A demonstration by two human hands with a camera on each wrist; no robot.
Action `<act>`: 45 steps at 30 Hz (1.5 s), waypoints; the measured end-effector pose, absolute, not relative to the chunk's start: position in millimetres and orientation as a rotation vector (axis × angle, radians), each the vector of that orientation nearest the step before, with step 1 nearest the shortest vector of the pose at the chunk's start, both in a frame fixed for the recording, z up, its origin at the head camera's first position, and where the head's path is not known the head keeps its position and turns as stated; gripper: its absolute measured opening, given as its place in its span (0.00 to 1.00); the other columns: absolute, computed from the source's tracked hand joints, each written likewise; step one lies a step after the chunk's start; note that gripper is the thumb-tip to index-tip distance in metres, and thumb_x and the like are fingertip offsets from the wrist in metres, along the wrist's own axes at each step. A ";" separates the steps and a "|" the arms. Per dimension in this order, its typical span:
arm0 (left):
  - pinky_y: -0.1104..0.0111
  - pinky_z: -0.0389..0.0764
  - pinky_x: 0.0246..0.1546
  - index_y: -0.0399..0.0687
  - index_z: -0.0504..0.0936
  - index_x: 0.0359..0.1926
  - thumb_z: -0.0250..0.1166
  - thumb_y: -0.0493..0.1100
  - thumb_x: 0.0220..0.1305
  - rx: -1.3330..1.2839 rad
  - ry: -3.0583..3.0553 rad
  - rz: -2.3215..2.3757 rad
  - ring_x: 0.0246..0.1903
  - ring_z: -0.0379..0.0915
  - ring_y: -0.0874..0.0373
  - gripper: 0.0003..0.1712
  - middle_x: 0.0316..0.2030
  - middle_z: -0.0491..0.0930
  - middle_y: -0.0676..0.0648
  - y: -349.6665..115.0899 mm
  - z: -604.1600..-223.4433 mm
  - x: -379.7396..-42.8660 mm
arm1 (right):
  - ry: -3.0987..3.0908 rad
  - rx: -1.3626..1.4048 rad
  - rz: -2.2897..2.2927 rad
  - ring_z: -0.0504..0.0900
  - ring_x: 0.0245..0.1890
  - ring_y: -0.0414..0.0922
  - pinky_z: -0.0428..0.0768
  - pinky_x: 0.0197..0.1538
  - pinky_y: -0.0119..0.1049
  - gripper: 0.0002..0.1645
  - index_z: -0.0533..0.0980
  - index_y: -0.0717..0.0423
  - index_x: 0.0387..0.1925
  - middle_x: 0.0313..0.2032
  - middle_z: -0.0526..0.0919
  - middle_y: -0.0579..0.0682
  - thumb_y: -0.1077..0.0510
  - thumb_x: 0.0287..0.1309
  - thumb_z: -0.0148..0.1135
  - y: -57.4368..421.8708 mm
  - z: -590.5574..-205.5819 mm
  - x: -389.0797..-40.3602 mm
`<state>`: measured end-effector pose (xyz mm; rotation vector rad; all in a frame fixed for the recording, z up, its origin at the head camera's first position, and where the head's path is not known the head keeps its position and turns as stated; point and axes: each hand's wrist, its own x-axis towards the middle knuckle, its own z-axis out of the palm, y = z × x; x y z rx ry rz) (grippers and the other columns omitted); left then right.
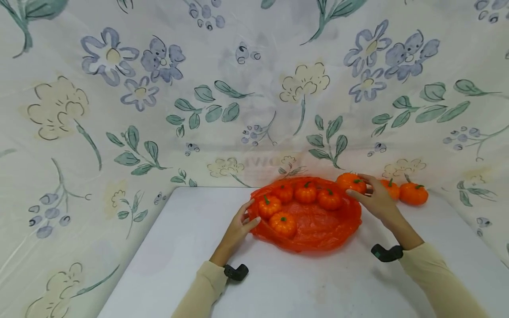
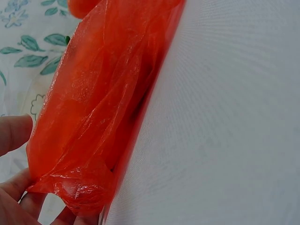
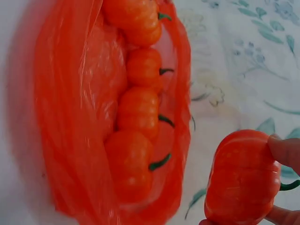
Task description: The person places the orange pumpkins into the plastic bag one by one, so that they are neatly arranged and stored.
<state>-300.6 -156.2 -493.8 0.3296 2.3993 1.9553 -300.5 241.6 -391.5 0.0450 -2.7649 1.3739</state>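
Note:
A thin red plastic bag (image 1: 318, 229) lies spread with its mouth wide, and several small orange pumpkins (image 1: 283, 224) with green stems sit inside it. My left hand (image 1: 240, 222) holds the bag's left side; in the left wrist view its thumb (image 2: 15, 133) is at the rim and the fingers curl under the crumpled plastic. My right hand (image 1: 375, 198) grips another small pumpkin (image 3: 243, 180) by its sides, above the bag's far right rim. Row-like, more pumpkins (image 3: 138, 112) show inside the bag in the right wrist view.
Two loose pumpkins, one partly behind my right hand and the other (image 1: 413, 194) fully visible, stand on the white table (image 1: 191, 229) at the back right. A flower-printed sheet (image 1: 254, 88) rises behind the table. Dark wrist cameras (image 1: 387, 253) sit on both forearms.

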 end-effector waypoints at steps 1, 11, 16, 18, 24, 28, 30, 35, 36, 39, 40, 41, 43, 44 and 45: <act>0.60 0.82 0.51 0.56 0.60 0.76 0.63 0.47 0.68 0.330 2.400 1.954 0.62 0.69 0.41 0.38 0.70 0.64 0.39 -156.4 -493.6 -300.8 | -2.767 0.064 1.375 0.63 0.66 0.69 0.75 0.62 0.63 0.55 0.50 0.56 0.78 0.74 0.53 0.69 0.33 0.62 0.61 237.1 -390.8 -301.9; 0.54 0.81 0.56 0.61 0.61 0.75 0.64 0.47 0.68 0.306 2.390 1.951 0.64 0.68 0.42 0.37 0.71 0.64 0.42 -156.5 -494.1 -300.2 | -2.799 0.246 1.395 0.65 0.65 0.65 0.76 0.62 0.59 0.53 0.54 0.57 0.75 0.72 0.57 0.66 0.37 0.61 0.65 202.7 -400.9 -315.4; 0.53 0.80 0.57 0.61 0.61 0.75 0.64 0.47 0.68 0.305 2.389 1.956 0.64 0.68 0.42 0.38 0.72 0.64 0.42 -157.1 -494.0 -300.0 | -2.802 0.316 1.368 0.65 0.66 0.64 0.73 0.64 0.61 0.51 0.56 0.59 0.74 0.71 0.59 0.65 0.39 0.60 0.67 188.2 -402.4 -324.7; 0.54 0.81 0.56 0.61 0.61 0.75 0.64 0.47 0.68 0.298 2.391 1.955 0.64 0.68 0.42 0.37 0.71 0.64 0.42 -157.1 -494.2 -299.6 | -2.807 0.338 1.343 0.65 0.65 0.64 0.73 0.64 0.61 0.51 0.57 0.59 0.74 0.70 0.60 0.65 0.39 0.60 0.67 183.0 -402.2 -327.9; 0.55 0.81 0.56 0.61 0.61 0.75 0.64 0.48 0.68 0.303 2.392 1.953 0.64 0.68 0.42 0.37 0.72 0.63 0.42 -157.4 -493.6 -299.0 | -2.829 0.371 1.288 0.70 0.62 0.61 0.76 0.63 0.59 0.50 0.60 0.56 0.72 0.67 0.65 0.63 0.36 0.58 0.68 170.1 -401.7 -336.6; 0.52 0.80 0.58 0.60 0.60 0.75 0.63 0.48 0.69 0.306 2.400 1.952 0.64 0.67 0.41 0.37 0.73 0.62 0.42 -157.2 -492.9 -299.4 | -2.806 0.402 1.265 0.71 0.61 0.61 0.75 0.63 0.59 0.49 0.62 0.55 0.71 0.67 0.66 0.62 0.37 0.58 0.68 163.6 -402.9 -340.7; 0.52 0.79 0.58 0.59 0.60 0.76 0.63 0.47 0.69 0.309 2.400 1.949 0.65 0.67 0.41 0.37 0.73 0.61 0.42 -156.9 -493.3 -300.0 | -2.807 0.425 1.267 0.70 0.62 0.61 0.74 0.64 0.59 0.48 0.62 0.57 0.72 0.67 0.67 0.63 0.39 0.58 0.69 160.6 -404.6 -341.4; 0.52 0.79 0.58 0.59 0.60 0.75 0.62 0.48 0.70 0.294 2.409 1.930 0.65 0.66 0.41 0.36 0.74 0.60 0.42 -158.0 -495.3 -298.1 | -2.872 0.439 1.251 0.67 0.66 0.60 0.71 0.66 0.61 0.50 0.61 0.54 0.72 0.68 0.66 0.60 0.37 0.57 0.69 151.5 -412.1 -342.8; 0.52 0.80 0.58 0.59 0.60 0.75 0.61 0.48 0.70 0.289 2.412 1.930 0.65 0.66 0.41 0.36 0.74 0.61 0.43 -158.1 -495.1 -297.3 | -2.883 0.446 1.249 0.67 0.66 0.60 0.70 0.67 0.61 0.50 0.61 0.53 0.72 0.69 0.66 0.59 0.37 0.57 0.69 149.7 -412.9 -343.5; 0.53 0.80 0.57 0.60 0.61 0.75 0.62 0.49 0.70 0.275 2.418 1.933 0.65 0.66 0.42 0.35 0.73 0.61 0.44 -158.3 -493.8 -296.2 | -2.894 0.486 1.222 0.66 0.67 0.60 0.68 0.68 0.62 0.49 0.62 0.54 0.72 0.70 0.64 0.59 0.37 0.57 0.69 144.6 -414.3 -346.3; 0.52 0.80 0.58 0.60 0.61 0.75 0.62 0.49 0.70 0.279 2.419 1.934 0.65 0.66 0.42 0.35 0.74 0.61 0.44 -158.1 -493.4 -296.4 | -2.895 0.497 1.221 0.65 0.67 0.61 0.68 0.68 0.62 0.48 0.62 0.55 0.72 0.70 0.64 0.60 0.38 0.57 0.69 143.2 -414.4 -347.2; 0.52 0.79 0.58 0.60 0.61 0.75 0.62 0.50 0.70 0.279 2.415 1.936 0.65 0.66 0.42 0.35 0.73 0.61 0.44 -157.9 -493.1 -297.1 | -2.898 0.498 1.221 0.65 0.67 0.61 0.68 0.69 0.62 0.48 0.62 0.55 0.71 0.70 0.64 0.60 0.39 0.58 0.69 141.7 -414.2 -348.0; 0.51 0.79 0.59 0.60 0.61 0.75 0.62 0.51 0.70 0.284 2.419 1.931 0.66 0.66 0.42 0.36 0.74 0.61 0.45 -157.5 -492.5 -298.2 | -2.906 0.496 1.213 0.65 0.67 0.61 0.68 0.68 0.62 0.48 0.62 0.56 0.71 0.70 0.63 0.60 0.39 0.58 0.69 139.3 -414.7 -349.8; 0.51 0.78 0.60 0.60 0.60 0.75 0.61 0.51 0.70 0.291 2.418 1.930 0.66 0.65 0.42 0.36 0.74 0.60 0.45 -157.2 -492.5 -298.7 | -2.911 0.494 1.207 0.65 0.67 0.61 0.69 0.68 0.62 0.48 0.62 0.55 0.71 0.70 0.63 0.60 0.39 0.58 0.69 138.2 -415.1 -350.5; 0.50 0.78 0.60 0.61 0.60 0.75 0.61 0.51 0.70 0.291 2.416 1.930 0.67 0.65 0.42 0.36 0.74 0.60 0.45 -157.0 -492.9 -299.1 | -2.917 0.496 1.196 0.65 0.67 0.61 0.69 0.67 0.62 0.48 0.61 0.55 0.71 0.70 0.63 0.60 0.39 0.58 0.69 137.0 -415.8 -351.2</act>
